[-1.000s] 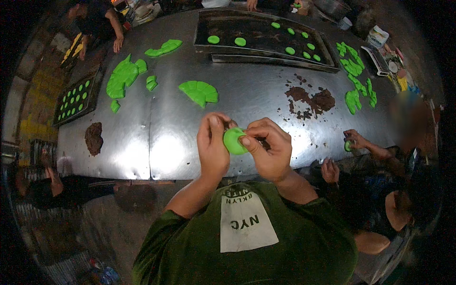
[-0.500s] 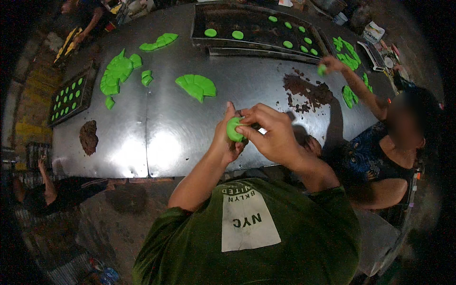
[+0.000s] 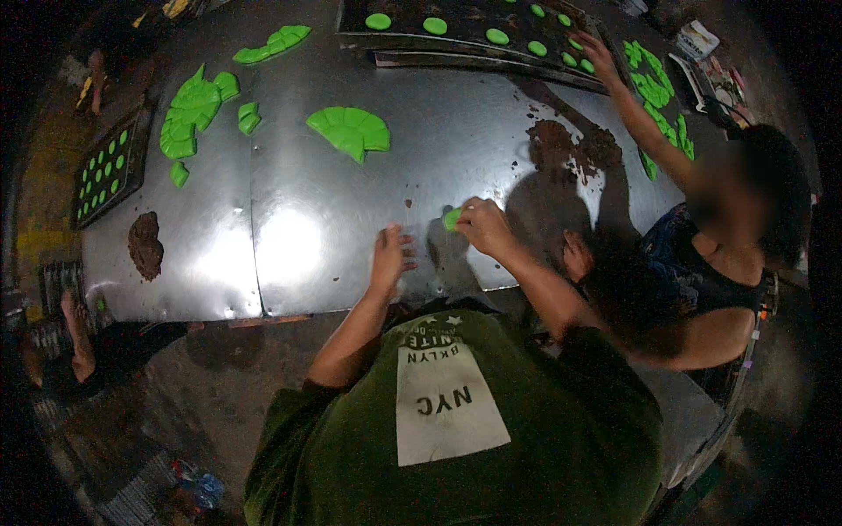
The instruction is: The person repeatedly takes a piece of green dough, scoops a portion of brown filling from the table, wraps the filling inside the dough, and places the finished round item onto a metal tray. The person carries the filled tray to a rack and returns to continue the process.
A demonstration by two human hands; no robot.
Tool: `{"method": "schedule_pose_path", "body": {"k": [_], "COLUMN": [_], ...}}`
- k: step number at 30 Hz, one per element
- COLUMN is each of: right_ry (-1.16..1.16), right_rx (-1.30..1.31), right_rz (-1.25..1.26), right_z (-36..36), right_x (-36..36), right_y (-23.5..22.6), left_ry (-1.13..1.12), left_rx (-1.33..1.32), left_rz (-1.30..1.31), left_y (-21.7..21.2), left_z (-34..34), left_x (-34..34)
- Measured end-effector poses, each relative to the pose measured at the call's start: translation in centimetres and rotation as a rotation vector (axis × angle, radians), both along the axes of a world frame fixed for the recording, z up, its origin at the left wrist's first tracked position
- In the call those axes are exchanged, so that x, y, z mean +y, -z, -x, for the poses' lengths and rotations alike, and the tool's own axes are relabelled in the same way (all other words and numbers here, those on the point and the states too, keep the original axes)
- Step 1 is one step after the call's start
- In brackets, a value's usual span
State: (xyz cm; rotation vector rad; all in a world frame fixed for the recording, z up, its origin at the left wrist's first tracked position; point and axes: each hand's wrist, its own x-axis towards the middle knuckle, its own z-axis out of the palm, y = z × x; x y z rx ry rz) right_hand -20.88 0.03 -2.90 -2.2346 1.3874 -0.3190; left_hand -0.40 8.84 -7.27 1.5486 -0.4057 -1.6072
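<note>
My right hand pinches a round piece of bright green dough between thumb and fingers, just above the metal table. Its far side is partly covered by the fingertips. To its left, my left hand is empty, fingers apart and slightly blurred, palm turned toward the dough. A fan-shaped slab of green dough, scored into wedges, lies on the table beyond my hands. Brown crumbly filling is spread out to the right.
Dark trays with green discs stand at the back; a co-worker's hand reaches over their right end. More green dough lies far left and right. A smaller tray and brown lump are at left.
My hands have parted; the dough left my left palm and is now in my right hand alone. The co-worker's hand moved from near the brown filling to the back tray. The view shifted slightly.
</note>
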Motion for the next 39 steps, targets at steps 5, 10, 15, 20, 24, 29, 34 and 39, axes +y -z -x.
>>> {"method": "schedule_pose_path", "body": {"k": [5,10,15,20,24,29,34,39], "right_ry": [0.094,-0.075,-0.053,-0.209,-0.273,-0.459,-0.307,0.140], "right_rx": [-0.379,0.097,0.057,0.040,0.417,-0.108,-0.530,-0.055], "right_rz": [0.349,0.321,0.135,-0.328,-0.456,-0.841,0.295,0.379], "right_z": [-2.6,-5.8,-4.7,-1.1,0.4,-2.4,-11.8,-21.6], "right_x": [-4.3,-4.0,-5.6,-5.9,-4.9,-13.5,-31.6,-47.5], "right_y": [-1.6,5.1,9.5,4.3,1.7,-0.4,-5.7,-2.9], "left_ry": [-0.170,-0.319,-0.418,-0.545,-0.399,0.166,-0.180,-0.678], "left_rx": [-0.157,-0.248,-0.251,-0.093,0.087,-0.948,-1.155,-0.336], "left_rz": [0.081,0.096,0.210,0.161,0.124,0.305,0.168,0.219], "left_y": [-0.6,-2.6,-3.0,-0.2,4.4,6.7,5.5,4.6], "left_z": [-4.1,-6.4,-9.4,-16.6,-21.3,-21.0,-16.0,-19.2], "left_x": [1.2,-2.1,-7.4,-15.8,-21.6,-24.4,-25.1,-22.2]}}
